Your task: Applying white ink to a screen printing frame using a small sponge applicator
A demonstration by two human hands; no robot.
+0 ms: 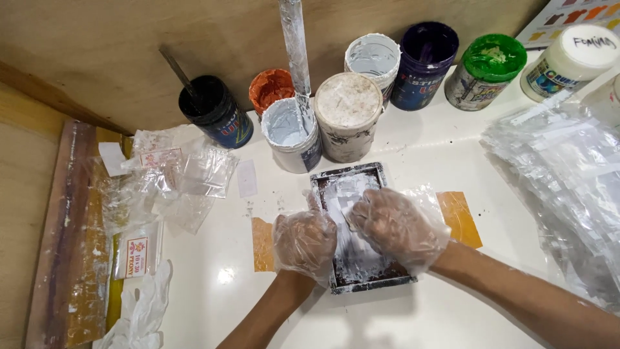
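Small dark-framed screen (361, 229) lies flat mid-tabletop (452, 304), smeared with white paint. Left hand (305, 240) and right hand (397, 226), gloved, press on it, grip loose, holding nothing. Frame looks light, stiff, slippery; best taken by its edges.

Glossy white table (452, 161), perhaps plywood wall (97, 39)
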